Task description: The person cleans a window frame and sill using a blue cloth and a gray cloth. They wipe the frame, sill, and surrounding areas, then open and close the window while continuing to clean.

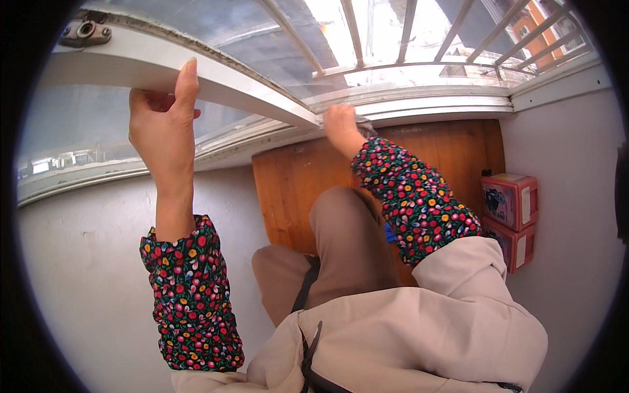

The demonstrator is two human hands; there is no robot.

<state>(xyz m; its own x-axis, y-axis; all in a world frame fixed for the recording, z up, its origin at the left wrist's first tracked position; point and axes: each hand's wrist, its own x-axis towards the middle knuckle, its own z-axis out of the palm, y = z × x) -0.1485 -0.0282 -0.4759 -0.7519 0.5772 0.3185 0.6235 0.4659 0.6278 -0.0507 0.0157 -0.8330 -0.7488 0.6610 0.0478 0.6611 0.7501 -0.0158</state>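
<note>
A white sliding window frame (252, 95) slants across the upper left, with a metal latch (86, 33) at its far left end. My left hand (160, 131) grips this frame, thumb up along its face and fingers curled behind it. By the frame's lower right end, my right hand (342, 128) is closed on a greyish cloth (365, 123), only a corner of which shows. That hand is down at the window track (432, 108), pressed close to the sill. Floral sleeve covers wrap both of my forearms.
Beneath the sill is a brown wooden surface (432, 150), with my bent knees over it. Two stacked pink boxes (510, 203) sit by the right wall (570, 164). Beyond the glass run pale window bars (406, 29). A white wall (111, 262) lies at left.
</note>
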